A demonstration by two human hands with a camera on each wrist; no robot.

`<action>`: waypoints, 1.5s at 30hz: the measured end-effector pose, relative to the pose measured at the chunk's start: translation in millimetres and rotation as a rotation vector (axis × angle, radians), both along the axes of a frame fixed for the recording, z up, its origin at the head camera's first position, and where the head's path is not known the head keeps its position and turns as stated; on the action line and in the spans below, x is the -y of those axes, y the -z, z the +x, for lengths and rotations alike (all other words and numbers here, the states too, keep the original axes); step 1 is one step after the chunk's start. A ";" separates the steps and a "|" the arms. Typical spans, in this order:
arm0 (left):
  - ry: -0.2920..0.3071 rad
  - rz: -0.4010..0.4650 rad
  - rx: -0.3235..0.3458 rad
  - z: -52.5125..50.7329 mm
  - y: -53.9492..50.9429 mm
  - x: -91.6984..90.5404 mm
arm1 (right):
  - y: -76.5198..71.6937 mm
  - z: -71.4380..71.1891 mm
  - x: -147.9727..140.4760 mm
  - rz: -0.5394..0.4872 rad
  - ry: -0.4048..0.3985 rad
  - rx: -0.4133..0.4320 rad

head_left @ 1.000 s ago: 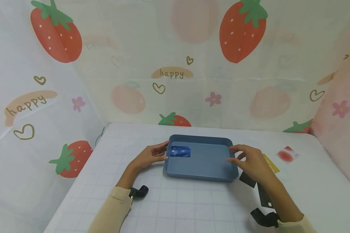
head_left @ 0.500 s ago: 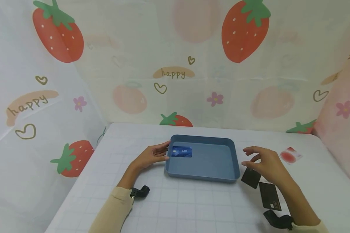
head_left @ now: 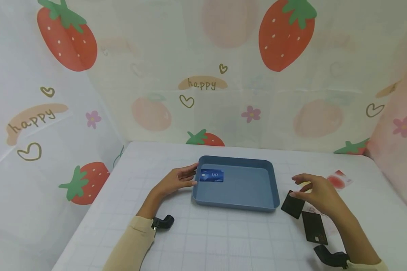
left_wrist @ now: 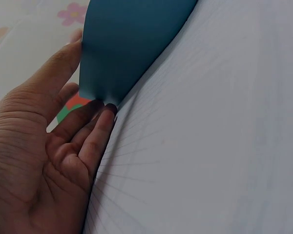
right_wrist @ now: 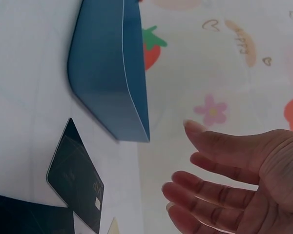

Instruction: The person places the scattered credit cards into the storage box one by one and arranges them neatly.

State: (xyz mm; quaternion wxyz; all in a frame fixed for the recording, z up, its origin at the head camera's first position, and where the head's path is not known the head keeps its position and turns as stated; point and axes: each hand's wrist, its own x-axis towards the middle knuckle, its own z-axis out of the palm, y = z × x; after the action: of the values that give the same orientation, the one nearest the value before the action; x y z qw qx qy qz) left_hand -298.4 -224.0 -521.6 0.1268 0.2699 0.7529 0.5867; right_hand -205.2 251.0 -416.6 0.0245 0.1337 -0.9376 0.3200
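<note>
One hand (head_left: 172, 182) against blue tray (head_left: 239, 191)

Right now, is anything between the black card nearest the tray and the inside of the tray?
Only the raised side wall of the tray, on the right. The nearer black card lies on the table beside that wall, with just bare table visible in the gap. The right hand isn't between them.

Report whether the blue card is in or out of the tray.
In. The blue card lies on the floor of the tray, inside its rim.
</note>
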 end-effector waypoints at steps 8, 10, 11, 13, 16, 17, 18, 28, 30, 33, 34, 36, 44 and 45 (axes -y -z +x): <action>-0.003 0.012 0.023 1.9 0.1 -1.6 | 6.7 -2.4 -8.8 0.041 -0.008 0.038; -0.004 0.010 0.025 2.0 -0.1 -2.0 | 9.7 -3.9 -10.8 0.056 -0.012 0.051; -0.003 0.008 0.024 2.0 -0.1 -2.1 | 11.2 -4.8 -11.7 0.061 -0.013 0.060; -0.003 0.007 0.020 2.0 0.0 -2.0 | 14.2 -6.2 -12.7 0.070 -0.011 0.083; -0.003 0.005 0.016 2.2 0.4 -1.4 | 18.1 -8.3 -13.6 0.098 -0.010 0.121; -0.002 0.004 0.015 2.4 0.4 -1.1 | 19.1 -9.0 -13.5 0.113 -0.009 0.134; -0.002 0.003 0.014 2.3 0.4 -0.9 | 20.3 -9.6 -13.3 0.131 -0.011 0.140; -0.009 -0.023 0.016 -0.1 -2.9 -0.2 | 28.5 -12.3 -8.1 0.203 0.006 0.179; -0.010 -0.020 0.017 0.2 -3.2 -0.1 | 29.9 -13.2 -7.5 0.204 0.011 0.185; -0.018 -0.026 0.022 1.0 -2.5 0.1 | 32.7 -14.5 -5.9 0.206 0.019 0.200; -0.021 -0.030 0.023 1.4 -2.3 0.1 | 33.4 -14.4 -5.2 0.206 0.022 0.207; -0.026 -0.037 0.027 2.0 -2.1 0.0 | 35.0 -14.3 -4.0 0.212 0.026 0.215; -0.014 -0.023 0.003 3.7 -3.9 -0.4 | 36.5 -13.7 -1.6 0.304 0.013 0.173; -0.016 -0.027 0.000 4.0 -3.8 -0.4 | 36.7 -13.8 -1.4 0.318 0.009 0.169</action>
State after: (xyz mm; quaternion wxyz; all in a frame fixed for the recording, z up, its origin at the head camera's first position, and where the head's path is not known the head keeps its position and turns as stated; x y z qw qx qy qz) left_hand -294.5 -223.6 -517.8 0.1257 0.2619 0.7628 0.5777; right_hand -219.0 252.4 -453.3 -0.0745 0.1041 -0.9757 0.1779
